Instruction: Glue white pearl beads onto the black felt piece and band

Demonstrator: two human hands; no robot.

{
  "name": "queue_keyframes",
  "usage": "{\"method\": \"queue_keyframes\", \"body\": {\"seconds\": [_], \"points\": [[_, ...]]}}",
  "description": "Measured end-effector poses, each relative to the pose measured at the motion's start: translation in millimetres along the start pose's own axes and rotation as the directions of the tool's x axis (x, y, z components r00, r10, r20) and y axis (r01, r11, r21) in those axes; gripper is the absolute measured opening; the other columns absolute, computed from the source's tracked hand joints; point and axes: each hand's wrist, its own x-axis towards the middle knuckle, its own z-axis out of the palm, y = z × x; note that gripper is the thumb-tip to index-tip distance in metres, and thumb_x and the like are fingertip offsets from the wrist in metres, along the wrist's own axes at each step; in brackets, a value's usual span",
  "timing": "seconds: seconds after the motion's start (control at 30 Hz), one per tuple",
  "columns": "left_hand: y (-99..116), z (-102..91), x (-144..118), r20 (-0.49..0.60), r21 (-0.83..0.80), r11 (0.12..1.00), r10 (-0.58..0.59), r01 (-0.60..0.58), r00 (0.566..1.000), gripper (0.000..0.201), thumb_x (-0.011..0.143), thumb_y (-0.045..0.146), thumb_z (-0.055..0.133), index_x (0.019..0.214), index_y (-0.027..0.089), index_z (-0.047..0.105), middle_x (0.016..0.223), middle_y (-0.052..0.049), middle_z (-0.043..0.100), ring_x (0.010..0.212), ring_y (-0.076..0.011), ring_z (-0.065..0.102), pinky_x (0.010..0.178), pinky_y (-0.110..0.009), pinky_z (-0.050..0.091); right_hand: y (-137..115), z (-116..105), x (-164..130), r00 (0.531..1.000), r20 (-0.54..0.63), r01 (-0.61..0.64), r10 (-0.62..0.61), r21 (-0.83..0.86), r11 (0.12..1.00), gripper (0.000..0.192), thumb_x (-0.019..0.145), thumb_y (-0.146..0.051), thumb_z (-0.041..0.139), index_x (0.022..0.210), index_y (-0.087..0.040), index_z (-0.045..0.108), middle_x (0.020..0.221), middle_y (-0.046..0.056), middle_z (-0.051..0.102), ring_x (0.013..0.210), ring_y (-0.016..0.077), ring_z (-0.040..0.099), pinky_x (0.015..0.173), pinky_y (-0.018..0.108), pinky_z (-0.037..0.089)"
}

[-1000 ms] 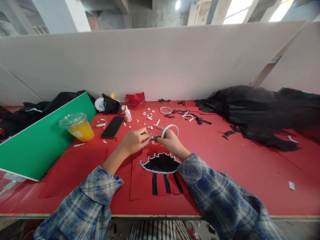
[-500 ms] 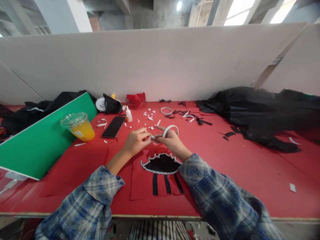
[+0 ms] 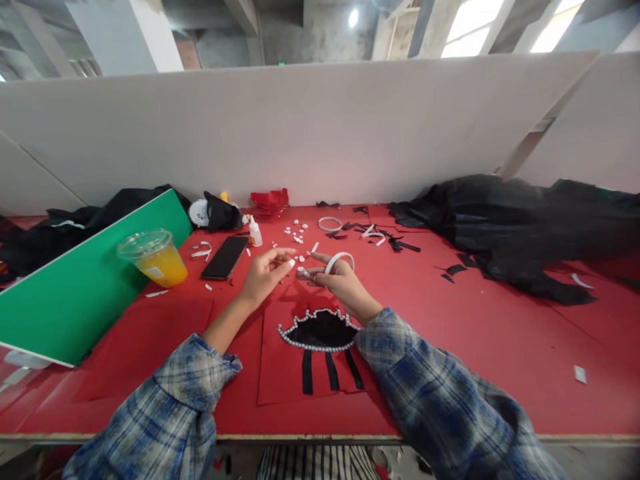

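My left hand (image 3: 265,273) is raised over the red table, thumb and forefinger apart, with nothing clearly visible between them. In my right hand (image 3: 345,283) is a narrow white tape roll (image 3: 341,261), its ring standing up around the fingers. A small pale, shiny piece (image 3: 303,272) shows at that hand's fingertips; its kind is too small to tell. Below both hands lies a red sheet (image 3: 280,380) bearing a black eye-like shape (image 3: 323,330) edged with silver beads. Three black strips (image 3: 332,371) run down from it. My right sleeve hides the shape's right end.
A cup of orange drink (image 3: 163,261) stands by a slanted green board (image 3: 100,287) on the left. Near it are a phone (image 3: 225,257) and a small white bottle (image 3: 255,233). White bits, another ring (image 3: 329,223), black scraps and black fabric (image 3: 480,227) lie beyond.
My hands, which met at the fingertips before, are now apart. The left has drawn back slightly to the left and its fingers have opened. My right hand still holds the tape roll.
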Motion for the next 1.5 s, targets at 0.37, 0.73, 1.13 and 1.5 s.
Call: {"method": "queue_keyframes", "body": {"seconds": [0.37, 0.73, 1.13, 1.5], "points": [[1.4, 4.7, -8.5, 0.078, 0.388, 0.835, 0.391, -0.389, 0.917, 0.03, 0.077, 0.01, 0.057, 0.105, 0.018, 0.049, 0.088, -0.003, 0.066, 0.089, -0.0174, 0.06, 0.08, -0.034, 0.049, 1.5, -0.2, 2.0, 1.0, -0.029, -0.005, 0.006, 0.025, 1.0, 0.054, 0.074, 0.005, 0.045, 0.126, -0.008, 0.04, 0.081, 0.006, 0.072, 0.081, 0.0162, 0.069, 0.093, 0.038, 0.049], [-2.6, 5.7, -7.7, 0.105, 0.427, 0.8, 0.418, -0.42, 0.903, 0.037, 0.077, 0.01, 0.057, 0.109, 0.019, 0.043, 0.086, -0.002, 0.064, 0.091, -0.0185, 0.06, 0.08, -0.034, 0.05, 6.0, -1.8, 5.5, 1.0, -0.025, -0.015, 0.014, -0.018, 1.0, 0.059, 0.073, 0.003, 0.047, 0.13, -0.011, 0.039, 0.081, 0.005, 0.071, 0.08, 0.0156, 0.067, 0.088, 0.036, 0.05], [-3.7, 4.4, -7.7, 0.148, 0.466, 0.799, 0.354, -0.381, 0.923, 0.048, 0.075, 0.007, 0.06, 0.117, 0.019, 0.038, 0.085, -0.001, 0.065, 0.085, -0.0176, 0.064, 0.077, -0.032, 0.052, 23.1, -8.5, 12.6, 0.969, 0.149, 0.239, -0.198, -0.363, 0.9, 0.055, 0.069, 0.002, 0.045, 0.119, -0.017, 0.057, 0.097, 0.006, 0.071, 0.091, 0.0183, 0.065, 0.086, 0.036, 0.049], [-1.9, 7.3, -9.6, 0.124, 0.457, 0.784, 0.411, -0.42, 0.903, 0.044, 0.08, 0.006, 0.056, 0.117, 0.017, 0.035, 0.082, -0.003, 0.066, 0.084, -0.0175, 0.065, 0.075, -0.031, 0.052, 23.3, -7.9, 16.5, 0.968, 0.181, 0.209, -0.173, -0.205, 0.956, 0.051, 0.067, 0.004, 0.046, 0.11, -0.02, 0.062, 0.111, 0.005, 0.067, 0.111, 0.0175, 0.058, 0.102, 0.039, 0.039]]}}
